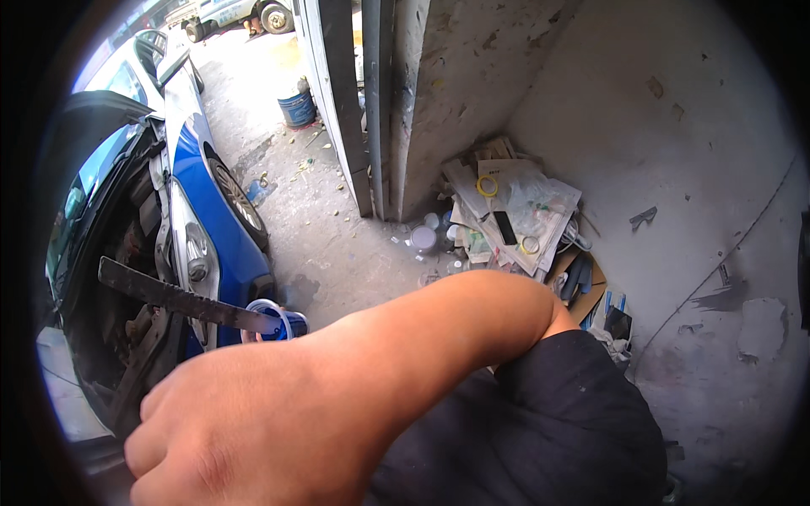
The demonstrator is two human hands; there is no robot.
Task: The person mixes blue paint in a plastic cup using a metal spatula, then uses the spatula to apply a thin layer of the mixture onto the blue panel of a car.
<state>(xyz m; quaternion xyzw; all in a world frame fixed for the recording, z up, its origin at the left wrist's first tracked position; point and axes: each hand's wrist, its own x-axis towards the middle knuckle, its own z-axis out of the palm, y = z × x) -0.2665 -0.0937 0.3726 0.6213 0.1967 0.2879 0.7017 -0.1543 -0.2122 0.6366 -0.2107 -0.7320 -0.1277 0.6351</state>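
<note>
At the lower left, the person's right hand [228, 422] curls knuckles-up, whether gripping cannot be told, and just beyond, a dark flat strip [181, 299] — probably stiff, light, best held at its left end — reaches to a blue can [295, 325].

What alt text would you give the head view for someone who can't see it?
The person's right hand, seen from the back, fills the lower foreground; beyond it a dark flat strip extends to a blue, pale-rimmed container. At left stands a blue-and-white car with its hood raised; to the right, a cluttered pile of papers lies by a worn wall.
</note>
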